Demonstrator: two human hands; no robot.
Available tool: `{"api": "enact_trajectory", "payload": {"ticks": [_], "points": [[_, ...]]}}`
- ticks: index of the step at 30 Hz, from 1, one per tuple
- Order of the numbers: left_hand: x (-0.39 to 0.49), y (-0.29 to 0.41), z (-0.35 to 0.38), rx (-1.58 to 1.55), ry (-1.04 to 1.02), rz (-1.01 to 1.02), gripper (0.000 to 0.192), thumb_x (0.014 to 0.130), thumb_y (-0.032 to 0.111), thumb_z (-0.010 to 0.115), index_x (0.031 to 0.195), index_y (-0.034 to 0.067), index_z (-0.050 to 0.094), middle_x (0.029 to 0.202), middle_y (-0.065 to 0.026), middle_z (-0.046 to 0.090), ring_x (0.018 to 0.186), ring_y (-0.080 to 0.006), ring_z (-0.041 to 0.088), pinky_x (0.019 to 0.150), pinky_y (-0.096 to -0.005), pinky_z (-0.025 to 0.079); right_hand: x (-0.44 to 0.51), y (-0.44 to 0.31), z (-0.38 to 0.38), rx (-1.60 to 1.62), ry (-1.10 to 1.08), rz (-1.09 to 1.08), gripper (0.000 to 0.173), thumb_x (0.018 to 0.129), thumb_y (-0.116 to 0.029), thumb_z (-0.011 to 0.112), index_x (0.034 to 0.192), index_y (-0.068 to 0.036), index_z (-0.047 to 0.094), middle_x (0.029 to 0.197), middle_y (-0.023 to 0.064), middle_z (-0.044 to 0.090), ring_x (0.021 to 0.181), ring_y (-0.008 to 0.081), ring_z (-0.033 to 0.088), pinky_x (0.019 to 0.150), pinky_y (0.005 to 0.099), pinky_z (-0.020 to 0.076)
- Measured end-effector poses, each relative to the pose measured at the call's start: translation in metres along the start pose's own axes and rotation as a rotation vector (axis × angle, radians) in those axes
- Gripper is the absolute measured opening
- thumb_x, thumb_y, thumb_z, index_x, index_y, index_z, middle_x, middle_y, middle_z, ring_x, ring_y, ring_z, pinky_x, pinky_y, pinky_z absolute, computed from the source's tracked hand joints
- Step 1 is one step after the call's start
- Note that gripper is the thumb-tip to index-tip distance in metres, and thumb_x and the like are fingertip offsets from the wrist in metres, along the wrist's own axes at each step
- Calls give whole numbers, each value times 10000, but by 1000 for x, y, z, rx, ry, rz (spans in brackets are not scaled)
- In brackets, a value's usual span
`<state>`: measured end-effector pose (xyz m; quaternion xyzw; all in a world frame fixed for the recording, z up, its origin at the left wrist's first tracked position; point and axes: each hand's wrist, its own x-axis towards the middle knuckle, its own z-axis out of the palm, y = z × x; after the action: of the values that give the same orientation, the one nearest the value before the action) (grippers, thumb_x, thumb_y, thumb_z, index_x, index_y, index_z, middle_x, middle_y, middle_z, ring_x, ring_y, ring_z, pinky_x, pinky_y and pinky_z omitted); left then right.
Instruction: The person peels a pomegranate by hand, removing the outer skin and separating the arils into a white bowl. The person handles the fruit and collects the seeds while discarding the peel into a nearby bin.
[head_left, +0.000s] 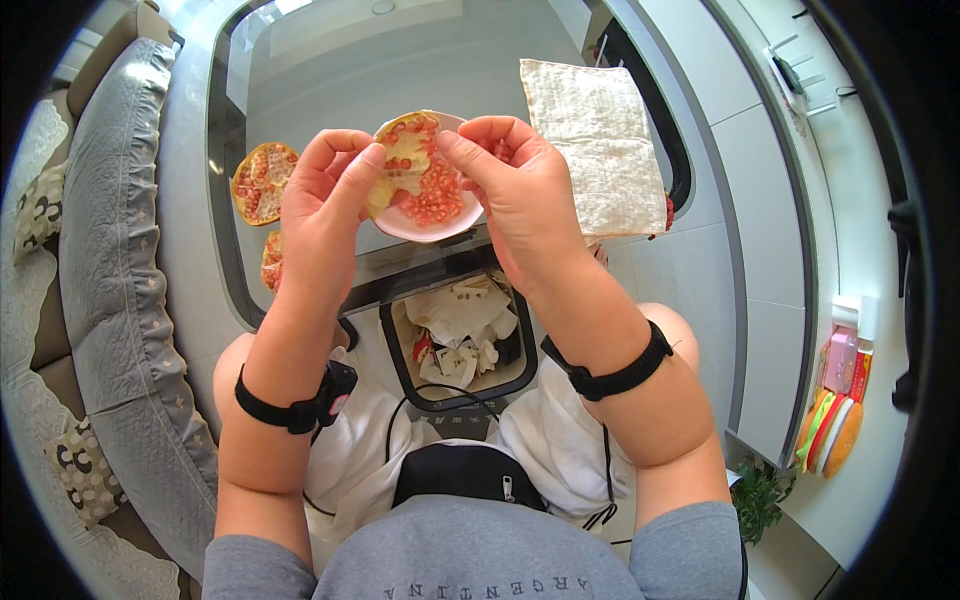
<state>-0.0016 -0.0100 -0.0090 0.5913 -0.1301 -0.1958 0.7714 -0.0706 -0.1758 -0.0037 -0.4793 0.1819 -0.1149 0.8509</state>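
Observation:
Over a white plate (431, 234) I hold a piece of pomegranate (409, 146), its pale membrane facing me and red seeds along its upper edge. My left hand (337, 176) grips the piece at its left side between thumb and fingers. At its right edge are the thumb and fingertips of my right hand (517, 169), with the fingers curled. Some red seeds (501, 150) show within the curl of that hand; whether it grips the piece too, I cannot tell. Loose pomegranate seeds (435, 196) lie on the plate below.
Left of my left hand lie a cut pomegranate half (262, 184) and another pomegranate piece (272, 261), partly hidden. A cream cloth (600, 142) lies on the right of the glass table (360, 82). Below the table edge, a bin (459, 337) between my legs holds crumpled paper.

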Motion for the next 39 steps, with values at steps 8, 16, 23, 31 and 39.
{"api": "enact_trajectory", "payload": {"ticks": [8,16,23,31,39], "points": [[-1,-2,7,-49,95,125,95,977,131,665,983,39,640,1059,-57,665,977,-121,640,856,-281,534,-7,-3,6,137,-16,91,176,908,-79,739,1045,-9,653,1009,69,680,937,126,645,862,245,525],[2,-4,2,227,146,428,69,933,39,696,973,11,647,1047,-70,643,975,-137,630,859,-297,547,-21,5,15,186,-145,149,269,928,-70,709,1161,49,649,1078,104,689,1012,163,668,939,295,537],[1,-2,11,430,156,499,40,915,17,688,916,-13,661,1056,-102,687,957,-151,655,836,-303,563,-16,7,13,289,-91,159,310,924,-65,709,1194,71,644,1016,88,687,929,116,642,833,238,521],[-1,4,14,738,113,661,33,842,-2,727,844,0,694,938,-95,743,879,-176,688,754,-280,526,-14,10,10,246,-79,161,293,894,-130,778,1099,47,666,936,47,683,810,81,603,754,220,489],[-4,7,17,765,131,690,39,822,-12,734,830,-3,697,905,-92,744,833,-174,690,741,-280,520,-12,12,14,211,-61,152,292,880,-152,799,1061,33,664,902,42,677,777,76,591,733,210,482]]}}
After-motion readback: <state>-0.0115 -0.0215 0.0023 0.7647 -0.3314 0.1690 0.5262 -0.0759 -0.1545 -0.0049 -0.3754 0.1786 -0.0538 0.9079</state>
